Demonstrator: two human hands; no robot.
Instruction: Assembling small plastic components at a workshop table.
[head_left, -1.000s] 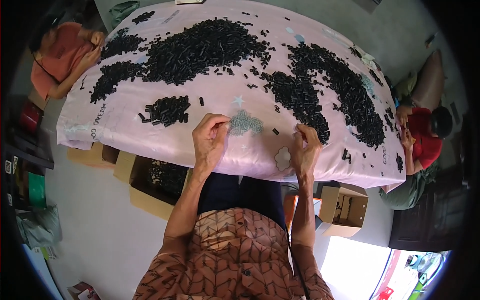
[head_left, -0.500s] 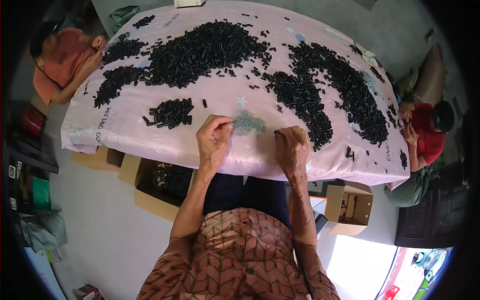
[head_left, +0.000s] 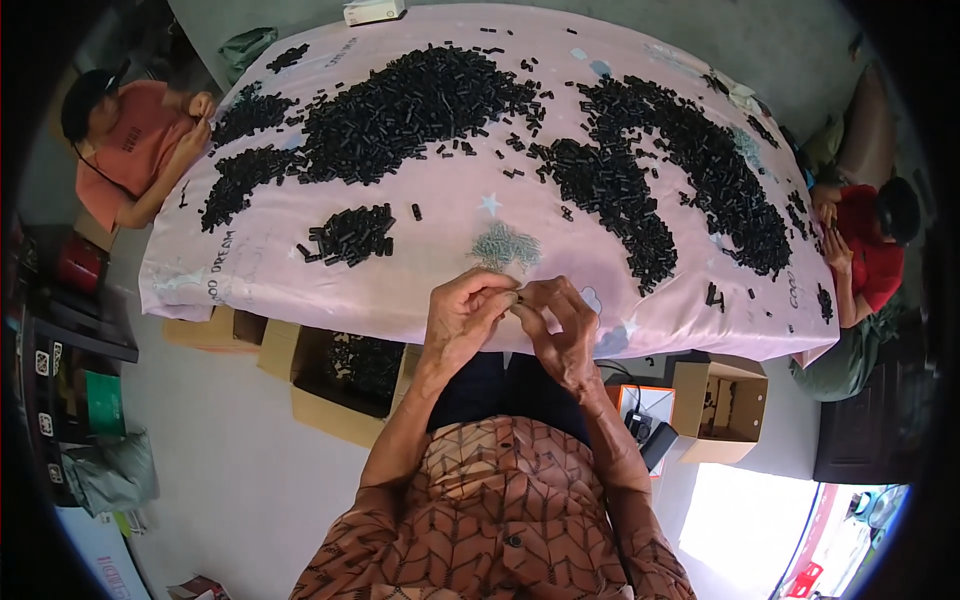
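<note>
Above the near edge of the pink-covered table (head_left: 600, 260), my left hand (head_left: 462, 318) and my right hand (head_left: 560, 335) meet fingertip to fingertip. A small black piece (head_left: 517, 298) shows between the fingertips, pinched by my right hand. My left thumb and fingers are pressed together too, but whatever they hold is too small to make out. Just beyond my hands lies a little heap of tiny pale grey-green pieces (head_left: 503, 246). Left of it is a small pile of short black tubular pieces (head_left: 352, 236), with one lone black piece (head_left: 417, 212) beside that pile.
Large heaps of black pieces (head_left: 400, 115) spread across the far left and the right (head_left: 700, 170). One person (head_left: 140, 150) works at the left edge, another (head_left: 868, 245) at the right. Open cardboard boxes (head_left: 330, 415) (head_left: 725, 410) stand below the near edge.
My right hand has moved left and toward me, bringing the black piece to my left hand. My left hand has come nearer to me, off the grey-green heap. The view has shifted slightly.
</note>
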